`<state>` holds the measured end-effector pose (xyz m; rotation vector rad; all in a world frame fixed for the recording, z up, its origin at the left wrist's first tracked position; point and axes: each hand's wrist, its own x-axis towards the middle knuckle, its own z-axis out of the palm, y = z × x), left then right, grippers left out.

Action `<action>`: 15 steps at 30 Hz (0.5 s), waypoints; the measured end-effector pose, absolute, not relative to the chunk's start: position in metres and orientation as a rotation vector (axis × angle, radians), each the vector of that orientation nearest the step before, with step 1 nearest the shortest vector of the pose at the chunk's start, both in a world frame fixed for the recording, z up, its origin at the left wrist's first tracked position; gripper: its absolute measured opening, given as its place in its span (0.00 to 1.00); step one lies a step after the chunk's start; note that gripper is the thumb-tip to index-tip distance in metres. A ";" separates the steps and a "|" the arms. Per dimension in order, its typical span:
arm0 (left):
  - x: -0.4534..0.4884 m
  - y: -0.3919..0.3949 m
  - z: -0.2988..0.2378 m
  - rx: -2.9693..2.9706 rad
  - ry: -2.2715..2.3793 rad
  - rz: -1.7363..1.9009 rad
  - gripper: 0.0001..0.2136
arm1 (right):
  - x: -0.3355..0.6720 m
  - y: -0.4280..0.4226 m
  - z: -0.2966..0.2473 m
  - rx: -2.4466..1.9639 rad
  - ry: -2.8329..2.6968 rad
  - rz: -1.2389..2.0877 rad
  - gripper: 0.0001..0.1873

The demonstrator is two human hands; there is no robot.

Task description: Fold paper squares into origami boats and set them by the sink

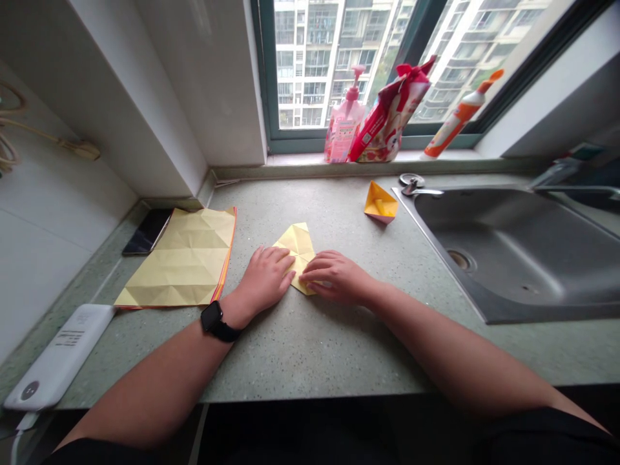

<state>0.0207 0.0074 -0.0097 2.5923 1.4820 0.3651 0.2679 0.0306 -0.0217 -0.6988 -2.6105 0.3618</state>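
Observation:
A small piece of folded yellow paper [301, 240] lies on the counter in front of me, crossed by creases that meet near its middle. My left hand [266, 274], with a black watch on its wrist, rests flat over the paper's left side, fingers stretched out. At the right edge, my right hand [336, 276] has its bent fingers and thumb together on the paper. Both hands cover parts of its outline. Farther back, beside the sink, stands a small folded paper piece [380, 205], orange-yellow with a pinkish lower face.
A stack of creased paper sheets [181, 261] lies on the left, partly over a dark phone [145, 232]. Nearer is a white power bank [61, 355] with a cable. The steel sink [477, 310] is right. A pink pump bottle [345, 132], red bag [392, 119] and orange-white bottle [455, 126] line the windowsill.

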 end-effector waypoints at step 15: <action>0.016 0.013 -0.019 2.611 1.274 0.439 0.16 | 0.287 0.069 -0.047 -1.091 -2.298 0.085 0.24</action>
